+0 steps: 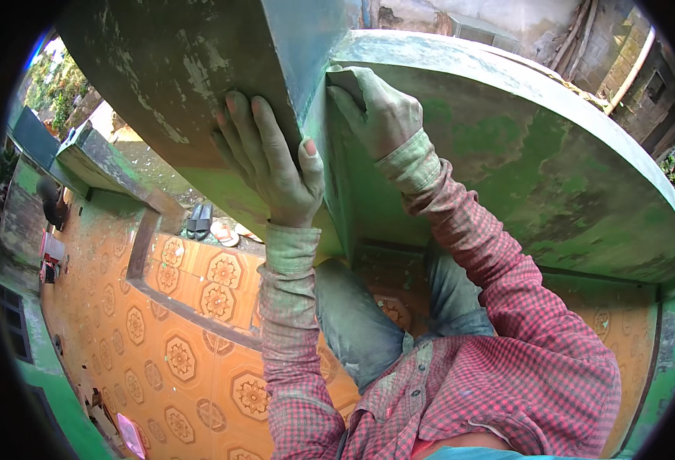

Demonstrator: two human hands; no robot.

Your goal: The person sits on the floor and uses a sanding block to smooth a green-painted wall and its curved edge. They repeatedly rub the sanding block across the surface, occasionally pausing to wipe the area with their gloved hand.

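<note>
My left hand (pixel 277 164) lies palm down with its fingers spread on the side of a painted masonry pillar (pixel 159 75), whose dark face shows scraped pale patches. Its thumb rests at the pillar's edge. Folded between the fingers and thumb of my right hand (pixel 380 112) is a piece of dark, thin sheet, perhaps sandpaper (pixel 346 83). That hand is at the inner corner where the pillar meets a low green wall (pixel 487 149) with a pale curved top. Dust coats both hands and the cuffs.
Black slide sandals (pixel 199 221) and light flip-flops (pixel 224 234) lie by the patterned tile floor (pixel 182 356). A person (pixel 53 204) is at the far left, near a white bucket (pixel 53 247). A pink plastic object (pixel 130 436) lies at the lower left.
</note>
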